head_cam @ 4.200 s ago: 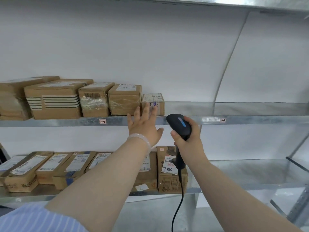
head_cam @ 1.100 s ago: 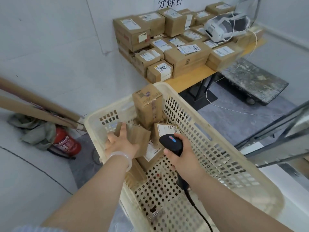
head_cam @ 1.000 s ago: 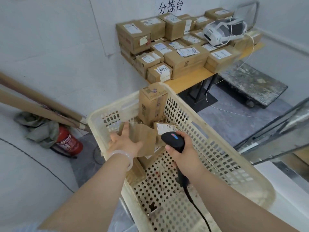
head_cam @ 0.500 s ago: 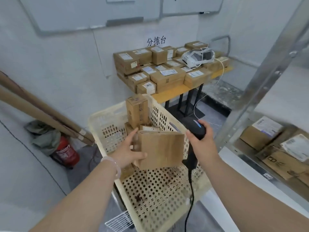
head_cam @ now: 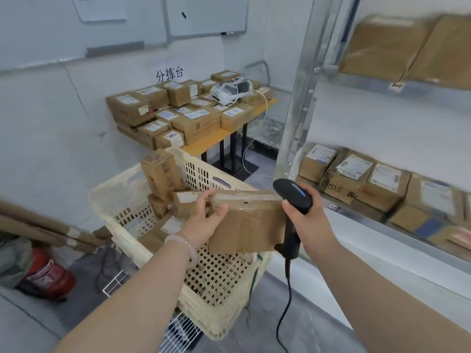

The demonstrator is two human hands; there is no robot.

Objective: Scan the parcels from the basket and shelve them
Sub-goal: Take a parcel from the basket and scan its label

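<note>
My left hand (head_cam: 204,220) grips a flat brown cardboard parcel (head_cam: 251,225) by its left end and holds it above the cream plastic basket (head_cam: 122,197). The parcel's plain taped side faces me; no label shows on it. My right hand (head_cam: 303,215) grips a black corded barcode scanner (head_cam: 293,197) right beside the parcel's right end. Several more brown parcels (head_cam: 160,174) stand and lie in the far part of the basket.
A metal shelf rack (head_cam: 298,118) rises at the right, with labelled parcels (head_cam: 356,177) on its lower level and larger boxes above. A yellow table (head_cam: 211,141) stacked with parcels and a white printer stands behind the basket. A red fire extinguisher (head_cam: 48,276) lies at the left.
My left hand has lifted the flat parcel out of the basket and up to the right, toward the scanner. My view has swung right, bringing the shelf rack in.
</note>
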